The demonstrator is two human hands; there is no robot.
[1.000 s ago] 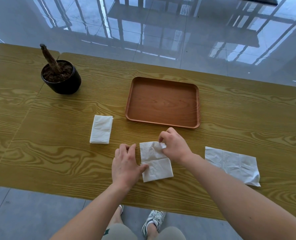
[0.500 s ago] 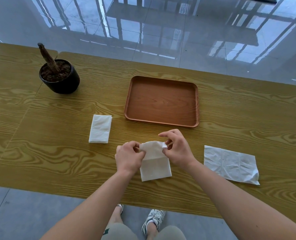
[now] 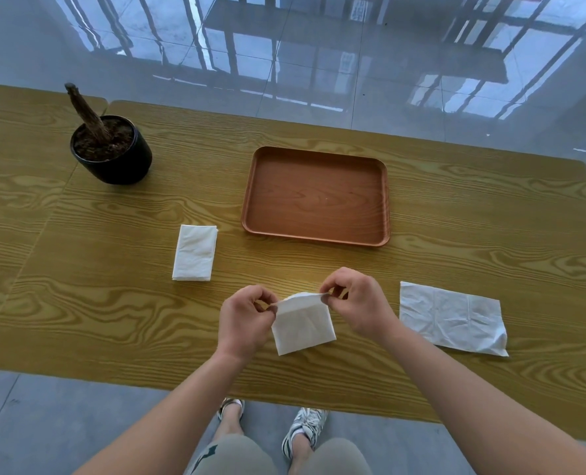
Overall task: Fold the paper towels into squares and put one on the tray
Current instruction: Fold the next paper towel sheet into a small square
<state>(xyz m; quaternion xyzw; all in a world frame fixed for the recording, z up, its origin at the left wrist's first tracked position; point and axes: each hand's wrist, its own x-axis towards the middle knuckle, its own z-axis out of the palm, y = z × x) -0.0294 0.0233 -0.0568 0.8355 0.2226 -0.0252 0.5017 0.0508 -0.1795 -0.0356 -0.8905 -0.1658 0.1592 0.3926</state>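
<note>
Pinching the far corners of the half-folded towel (image 3: 303, 325) in our left hand (image 3: 247, 318) and right hand (image 3: 356, 303), at 6 o'clock from the empty tray (image 3: 315, 234) on the desk (image 3: 113, 303), we judge the next move needs its edges aligned, then creased.

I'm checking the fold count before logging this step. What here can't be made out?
Head view only:
- Layers in the held towel: stacked under its top face.
- Its top corners: covered by the left hand and right hand.
- Layers in the folded towel: too small.
- Pot stem's type: unclear.
</note>
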